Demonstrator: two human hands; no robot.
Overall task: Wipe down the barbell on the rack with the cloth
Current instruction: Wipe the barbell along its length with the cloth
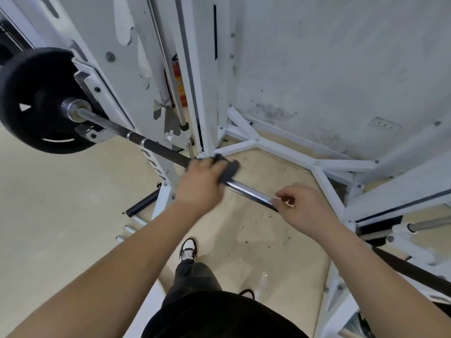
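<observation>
The long chrome steel barbell (249, 189) is lying across the white metal rack (136, 81), looking rigid, heavy and slick. The left hand (200, 184) is clenching the soft dark grey cloth (229, 170) around its shaft; the right hand (305, 208) is curling onto the bare bar, likely steadying it.

- barbell (249, 189): chrome shaft w/ darker knurled section, lying across the rack (280, 148) hooks, black plate (36, 98) on the left end.
- cloth (229, 170): small, dark, prob. folded over the shaft mid-bar; blurred.
- rack: white steel, paint chipped.
</observation>
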